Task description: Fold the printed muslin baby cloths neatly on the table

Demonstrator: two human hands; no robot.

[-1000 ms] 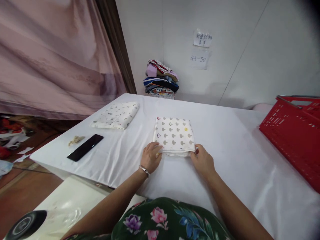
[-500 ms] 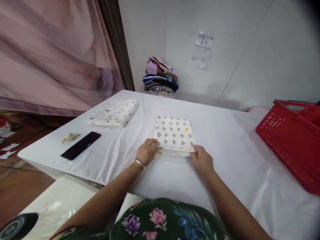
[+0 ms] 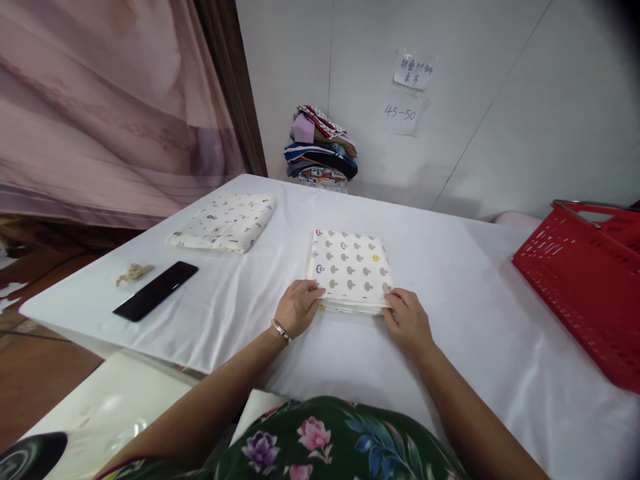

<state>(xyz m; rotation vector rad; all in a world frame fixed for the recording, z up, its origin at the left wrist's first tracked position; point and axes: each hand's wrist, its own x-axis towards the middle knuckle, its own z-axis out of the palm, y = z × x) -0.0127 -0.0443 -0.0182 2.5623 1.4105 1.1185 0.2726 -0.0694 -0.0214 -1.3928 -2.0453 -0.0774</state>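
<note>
A folded white cloth [image 3: 351, 267] printed with grey mushroom-like shapes lies flat on the white-covered table [image 3: 465, 300], its layers showing along the near edge. At its near left corner my left hand [image 3: 299, 308], wearing a silver bracelet, is closed with the fingertips on the fabric. My right hand [image 3: 409, 323] pinches the near right corner between thumb and fingers. Another folded white cloth [image 3: 227, 222] with small scattered prints rests farther left, apart from both hands.
A black phone [image 3: 156, 291] and a small beige crumpled item [image 3: 134, 274] lie at the table's left. On the right stands a red plastic basket [image 3: 585, 280]. A stack of folded fabrics [image 3: 323, 150] is by the wall, behind the table; a pink curtain [image 3: 115, 113] hangs at left.
The lifted near edge of the mushroom-print cloth has come down closer to the layers beneath. Both hands stay at its near corners, and the view has shifted slightly.
</note>
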